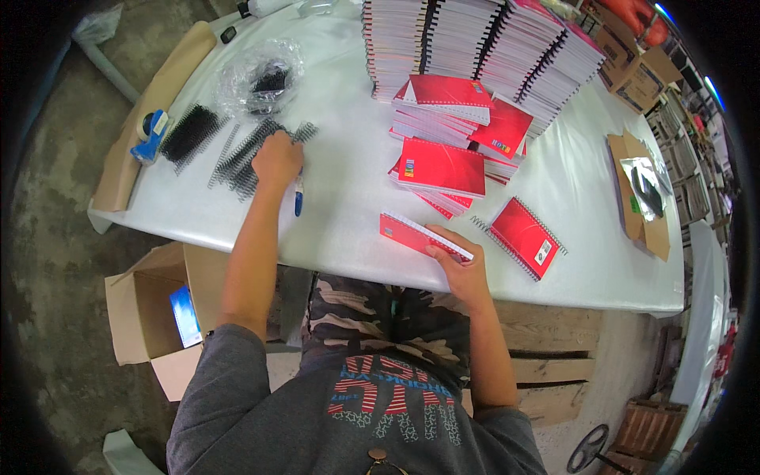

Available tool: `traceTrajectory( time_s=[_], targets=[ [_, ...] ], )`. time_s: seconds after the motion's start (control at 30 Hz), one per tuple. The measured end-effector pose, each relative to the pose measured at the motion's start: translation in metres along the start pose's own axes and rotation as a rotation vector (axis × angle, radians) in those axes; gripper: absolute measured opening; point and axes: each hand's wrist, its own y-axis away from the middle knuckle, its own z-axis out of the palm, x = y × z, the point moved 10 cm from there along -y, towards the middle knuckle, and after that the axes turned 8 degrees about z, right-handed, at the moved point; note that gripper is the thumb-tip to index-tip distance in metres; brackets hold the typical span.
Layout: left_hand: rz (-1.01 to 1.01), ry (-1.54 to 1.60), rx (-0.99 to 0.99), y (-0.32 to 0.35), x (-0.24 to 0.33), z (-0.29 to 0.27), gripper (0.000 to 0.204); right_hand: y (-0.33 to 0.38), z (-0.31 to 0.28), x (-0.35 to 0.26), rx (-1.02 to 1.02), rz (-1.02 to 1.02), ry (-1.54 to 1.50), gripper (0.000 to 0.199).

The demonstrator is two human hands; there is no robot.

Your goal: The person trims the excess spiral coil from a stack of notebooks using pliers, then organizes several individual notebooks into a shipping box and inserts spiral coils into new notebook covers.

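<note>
My left hand (278,161) is on a loose pile of black spiral binding coils (236,165), its fingers bent and pinching among them; the fingertips are partly hidden. In my right hand (461,267) is a thin red notebook block (417,237), held tilted near the table's front edge, its white punched page edge facing up and no coil visible in it. Beside that hand, a red notebook (524,239) lies flat with coils along two edges. Farther back stand stacks of red-covered notebook blocks (442,168).
Tall stacks of bound books (451,43) rise at the back. On the left are a clear plastic bag (265,79) of coils, a blue tape dispenser (150,138), a brown paper roll (158,111) and a marker (298,196). Flattened cardboard (629,214) lies right; an open box (138,317) stands below.
</note>
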Motion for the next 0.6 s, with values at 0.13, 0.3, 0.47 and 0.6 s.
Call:
traceTrajectory(
  time_s=[0.13,0.3,0.47,0.6],
  targets=[
    [-0.088,1.006,-0.060,-0.006,-0.005,0.008,0.027,0.000,-0.002,-0.009,0.046,-0.035,0.020,0.029],
    [0.429,0.989,-0.520,0.093,0.127,-0.017,0.023,-0.002,-0.010,0.006,0.027,0.074,-0.035,0.029],
    [0.540,0.902,-0.610,0.124,0.142,-0.008,0.034,-0.002,-0.006,0.007,0.009,0.089,-0.056,0.028],
    [0.549,0.871,-0.631,0.119,0.150,-0.002,0.042,-0.002,-0.005,0.002,-0.004,0.026,-0.032,0.028]
  ],
)
